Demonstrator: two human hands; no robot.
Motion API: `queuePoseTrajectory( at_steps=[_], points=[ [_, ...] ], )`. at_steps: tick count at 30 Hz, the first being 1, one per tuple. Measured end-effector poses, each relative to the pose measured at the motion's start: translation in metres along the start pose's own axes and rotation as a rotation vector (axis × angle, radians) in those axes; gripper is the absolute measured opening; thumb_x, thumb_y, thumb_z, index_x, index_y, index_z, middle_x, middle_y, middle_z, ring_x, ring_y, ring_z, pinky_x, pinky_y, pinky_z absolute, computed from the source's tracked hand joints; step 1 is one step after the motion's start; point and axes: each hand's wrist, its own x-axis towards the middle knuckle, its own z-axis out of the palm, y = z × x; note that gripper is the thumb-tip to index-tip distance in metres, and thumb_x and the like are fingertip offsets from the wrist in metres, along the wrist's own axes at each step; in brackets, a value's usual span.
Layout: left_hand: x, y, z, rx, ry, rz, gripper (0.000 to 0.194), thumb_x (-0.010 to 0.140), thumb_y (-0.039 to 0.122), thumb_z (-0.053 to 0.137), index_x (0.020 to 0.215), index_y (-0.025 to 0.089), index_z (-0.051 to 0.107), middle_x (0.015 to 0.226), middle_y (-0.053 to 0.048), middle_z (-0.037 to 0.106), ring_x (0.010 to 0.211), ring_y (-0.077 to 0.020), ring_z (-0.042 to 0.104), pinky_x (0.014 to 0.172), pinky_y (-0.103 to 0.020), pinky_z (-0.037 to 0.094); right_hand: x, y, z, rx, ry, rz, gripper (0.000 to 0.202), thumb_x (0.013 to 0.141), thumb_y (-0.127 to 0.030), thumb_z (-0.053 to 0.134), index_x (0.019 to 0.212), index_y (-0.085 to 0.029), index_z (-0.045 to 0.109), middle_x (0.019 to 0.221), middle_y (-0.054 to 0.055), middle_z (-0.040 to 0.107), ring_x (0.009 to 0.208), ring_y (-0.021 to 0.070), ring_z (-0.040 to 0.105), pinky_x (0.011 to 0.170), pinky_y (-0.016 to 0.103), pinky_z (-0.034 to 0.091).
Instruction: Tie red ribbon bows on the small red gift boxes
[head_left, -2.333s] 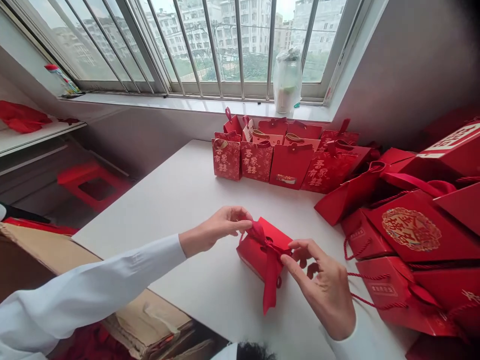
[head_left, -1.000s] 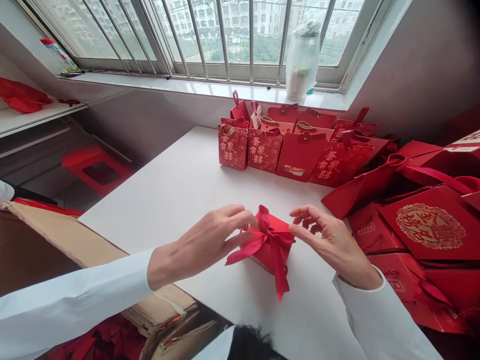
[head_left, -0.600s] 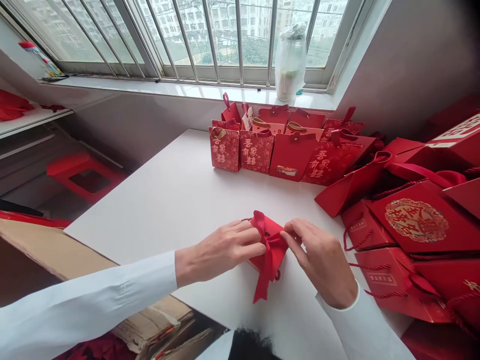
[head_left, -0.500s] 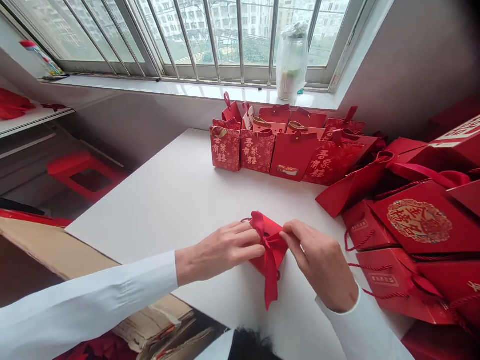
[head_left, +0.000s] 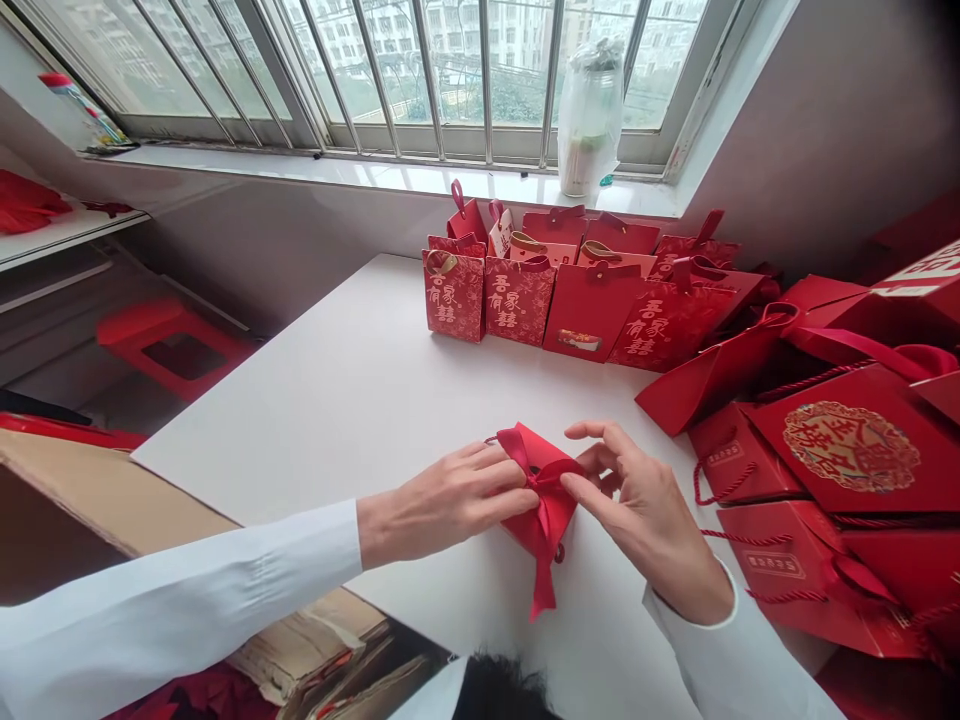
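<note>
A small red gift box stands on the white table before me, with a red ribbon across its top. The ribbon gathers in a knot or bow near the middle, and one tail hangs down the near side. My left hand presses on the box's left side, its fingertips pinching the ribbon by the knot. At the right side, my right hand has thumb and bent fingers on the ribbon's right part, while its index finger is lifted away. The fingertips behind the ribbon are partly hidden.
Red gift bags line the back of the white table. Larger red boxes with rope handles pile up on the right. Cardboard lies at the left edge, a red stool beyond. A wrapped jar stands on the windowsill.
My right hand has turned and opened somewhat, its index finger lifting off while the thumb stays at the ribbon. My left hand holds nearly the same place. The view has shifted slightly.
</note>
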Motion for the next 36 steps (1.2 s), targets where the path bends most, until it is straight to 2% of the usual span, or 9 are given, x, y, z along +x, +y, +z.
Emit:
queuePoseTrajectory(
  at_steps=[4, 12, 16, 20, 23, 26, 31, 36],
  points=[
    [-0.001, -0.002, 0.001, 0.013, 0.004, 0.015, 0.022, 0.093, 0.008, 0.037, 0.099, 0.014, 0.058, 0.092, -0.007, 0.064, 0.083, -0.0152, 0.052, 0.079, -0.029, 0.043, 0.005, 0.008, -0.009, 0.113, -0.105, 0.061, 0.029, 0.081, -0.031, 0.054, 0.108, -0.023, 0.049, 0.07, -0.003, 0.058, 0.06, 0.0144, 0.053, 0.051, 0.024, 0.04],
    [-0.003, -0.002, 0.004, 0.032, 0.027, 0.019, 0.021, 0.094, 0.01, 0.039, 0.095, 0.014, 0.059, 0.089, -0.006, 0.063, 0.079, -0.0138, 0.05, 0.077, -0.028, 0.041, 0.003, 0.0, -0.008, -0.236, -0.044, -0.098, 0.024, 0.083, -0.02, 0.046, 0.107, -0.025, 0.046, 0.069, -0.005, 0.052, 0.056, 0.0121, 0.046, 0.055, 0.024, 0.036],
    [-0.002, -0.003, 0.003, -0.009, 0.031, -0.012, 0.022, 0.094, 0.009, 0.038, 0.094, 0.015, 0.059, 0.088, -0.006, 0.063, 0.078, -0.0134, 0.05, 0.075, -0.027, 0.04, 0.006, 0.004, -0.011, -0.106, -0.119, -0.027, 0.025, 0.084, -0.026, 0.049, 0.109, -0.026, 0.045, 0.07, -0.005, 0.056, 0.058, 0.0131, 0.048, 0.056, 0.024, 0.037],
    [0.002, 0.002, -0.004, -0.166, 0.046, -0.153, 0.022, 0.094, 0.01, 0.035, 0.096, 0.015, 0.056, 0.086, -0.004, 0.063, 0.072, -0.0115, 0.05, 0.068, -0.023, 0.04, 0.008, 0.007, -0.012, 0.085, -0.145, 0.107, 0.032, 0.084, -0.038, 0.054, 0.112, -0.027, 0.044, 0.078, -0.003, 0.062, 0.064, 0.0146, 0.051, 0.056, 0.025, 0.038],
    [0.01, 0.007, -0.008, -0.29, 0.04, -0.369, 0.019, 0.095, 0.02, 0.038, 0.087, 0.015, 0.055, 0.078, -0.002, 0.059, 0.063, -0.0096, 0.048, 0.059, -0.021, 0.037, 0.006, 0.005, -0.006, 0.095, -0.117, 0.12, 0.034, 0.082, -0.039, 0.057, 0.111, -0.027, 0.044, 0.072, -0.005, 0.061, 0.063, 0.0144, 0.049, 0.06, 0.025, 0.036],
    [0.019, 0.011, -0.006, -0.354, 0.048, -0.524, 0.021, 0.093, 0.028, 0.047, 0.077, 0.016, 0.053, 0.075, 0.0, 0.057, 0.062, -0.0091, 0.047, 0.057, -0.021, 0.035, 0.003, 0.003, 0.003, 0.142, -0.044, 0.108, 0.033, 0.082, -0.038, 0.058, 0.111, -0.027, 0.045, 0.069, -0.006, 0.06, 0.066, 0.0147, 0.048, 0.062, 0.025, 0.036],
    [0.028, 0.013, 0.004, -0.41, 0.058, -0.627, 0.022, 0.088, 0.029, 0.054, 0.071, 0.016, 0.05, 0.071, 0.003, 0.058, 0.063, -0.0092, 0.047, 0.062, -0.022, 0.034, -0.001, 0.007, 0.012, 0.277, 0.01, 0.123, 0.038, 0.081, -0.04, 0.06, 0.113, -0.028, 0.044, 0.072, -0.005, 0.061, 0.068, 0.0157, 0.048, 0.064, 0.026, 0.037],
    [0.029, 0.013, 0.004, -0.308, 0.0, -0.625, 0.015, 0.08, 0.02, 0.059, 0.069, 0.017, 0.049, 0.063, 0.005, 0.053, 0.062, -0.0102, 0.043, 0.063, -0.026, 0.028, 0.002, 0.015, 0.009, 0.354, 0.009, 0.167, 0.047, 0.076, -0.039, 0.064, 0.116, -0.026, 0.042, 0.069, -0.006, 0.061, 0.065, 0.0155, 0.047, 0.069, 0.029, 0.036]
  ],
)
